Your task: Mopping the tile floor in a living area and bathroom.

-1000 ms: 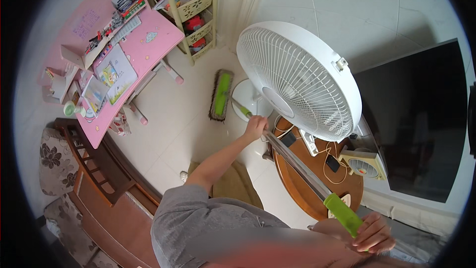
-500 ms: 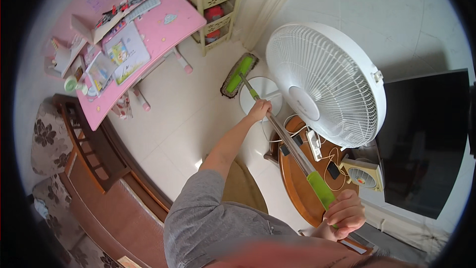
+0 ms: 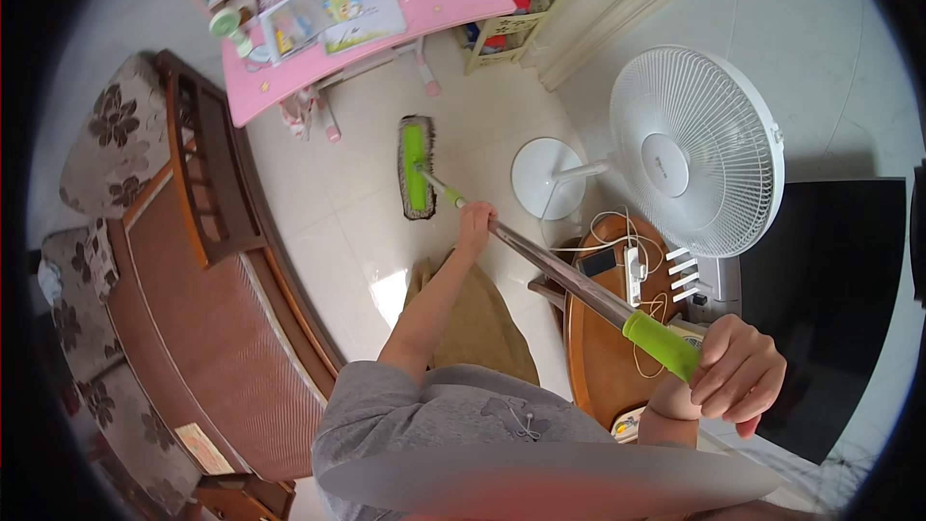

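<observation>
I hold a flat mop with both hands. My left hand (image 3: 475, 225) grips the metal pole (image 3: 550, 265) low down, near its green collar. My right hand (image 3: 738, 373) is closed around the green grip (image 3: 660, 344) at the pole's top end. The green mop head (image 3: 416, 168) lies flat on the pale tiled floor (image 3: 328, 203), in front of the pink desk and left of the fan's round base.
A white pedestal fan (image 3: 691, 150) stands at the right, its round base (image 3: 547, 177) on the floor. Beside it is a round wooden table (image 3: 598, 347) with a power strip and cables. A pink desk (image 3: 386, 29), a wooden sofa (image 3: 207, 270) and a black screen (image 3: 830, 299) surround the floor.
The mop head has slid left across the floor, away from the fan's base and toward the pink desk. My view has turned left, bringing the sofa more into sight.
</observation>
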`<state>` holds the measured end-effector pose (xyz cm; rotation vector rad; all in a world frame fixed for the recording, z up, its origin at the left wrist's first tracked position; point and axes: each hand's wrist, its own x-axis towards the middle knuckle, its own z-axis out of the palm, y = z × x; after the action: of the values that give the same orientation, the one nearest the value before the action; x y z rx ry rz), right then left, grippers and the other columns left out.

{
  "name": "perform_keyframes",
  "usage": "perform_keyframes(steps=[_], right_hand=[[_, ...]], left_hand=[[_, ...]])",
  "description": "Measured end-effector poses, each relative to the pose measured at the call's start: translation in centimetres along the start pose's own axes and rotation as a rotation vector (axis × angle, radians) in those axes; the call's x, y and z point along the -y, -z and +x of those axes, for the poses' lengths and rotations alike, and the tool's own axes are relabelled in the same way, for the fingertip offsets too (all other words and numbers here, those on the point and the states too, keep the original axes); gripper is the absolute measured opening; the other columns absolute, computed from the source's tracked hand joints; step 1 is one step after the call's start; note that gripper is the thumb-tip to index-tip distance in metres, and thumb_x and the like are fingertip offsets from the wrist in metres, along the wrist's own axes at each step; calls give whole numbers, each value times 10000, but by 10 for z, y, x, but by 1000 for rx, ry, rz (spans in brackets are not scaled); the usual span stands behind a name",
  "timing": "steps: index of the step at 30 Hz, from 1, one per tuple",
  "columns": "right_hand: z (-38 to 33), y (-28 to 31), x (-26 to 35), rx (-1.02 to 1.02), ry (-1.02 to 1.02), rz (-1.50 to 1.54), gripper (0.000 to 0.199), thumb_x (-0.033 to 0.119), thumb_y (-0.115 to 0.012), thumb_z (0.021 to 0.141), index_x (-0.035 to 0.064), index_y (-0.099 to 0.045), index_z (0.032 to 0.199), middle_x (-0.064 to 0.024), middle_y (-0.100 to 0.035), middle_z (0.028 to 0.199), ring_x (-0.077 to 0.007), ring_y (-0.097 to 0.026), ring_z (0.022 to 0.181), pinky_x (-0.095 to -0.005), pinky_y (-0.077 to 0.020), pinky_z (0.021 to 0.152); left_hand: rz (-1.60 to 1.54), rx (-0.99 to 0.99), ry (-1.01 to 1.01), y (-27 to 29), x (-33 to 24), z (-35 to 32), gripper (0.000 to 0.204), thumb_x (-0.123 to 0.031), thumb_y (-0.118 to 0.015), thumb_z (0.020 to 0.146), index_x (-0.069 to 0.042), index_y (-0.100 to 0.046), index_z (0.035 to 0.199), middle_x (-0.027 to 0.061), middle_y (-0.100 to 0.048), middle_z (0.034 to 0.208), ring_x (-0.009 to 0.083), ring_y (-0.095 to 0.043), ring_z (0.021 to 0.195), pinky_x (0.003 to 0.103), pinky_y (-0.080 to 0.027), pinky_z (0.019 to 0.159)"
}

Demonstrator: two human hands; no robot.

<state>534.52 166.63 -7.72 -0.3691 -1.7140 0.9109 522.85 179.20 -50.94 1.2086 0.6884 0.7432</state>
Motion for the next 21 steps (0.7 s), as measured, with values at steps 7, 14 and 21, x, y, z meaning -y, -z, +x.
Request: perform_keyframes(steps=[7,14,21], right_hand=[[23,-117,-24,191,4,396,207,190,-609,771,13,-528,701,-69,-530,554,-160,-535,440,-248,-254,382],[28,-184,-33,254,34,629,246,232,-570,782,18,-527,669,-21,-489,519,-122,-474,373,-226,-247,337],[24,-195,10,268,90,599,279,253,-535,807,10,-536,668,-22,-483,496,-128,-480,370,-231,-254,335]], left_hand=[[521,-284,-332,123,18,-158,281,-182,-384,835,-4,-498,651,111,-504,629,276,-485,660,384,-371,647],[628,-231,-228,180,-14,-268,238,-255,-541,750,-38,-507,844,116,-519,814,293,-472,819,381,-359,756],[740,-227,-220,143,-31,-295,235,-54,-589,653,-58,-551,884,100,-541,769,264,-527,780,367,-398,717]])
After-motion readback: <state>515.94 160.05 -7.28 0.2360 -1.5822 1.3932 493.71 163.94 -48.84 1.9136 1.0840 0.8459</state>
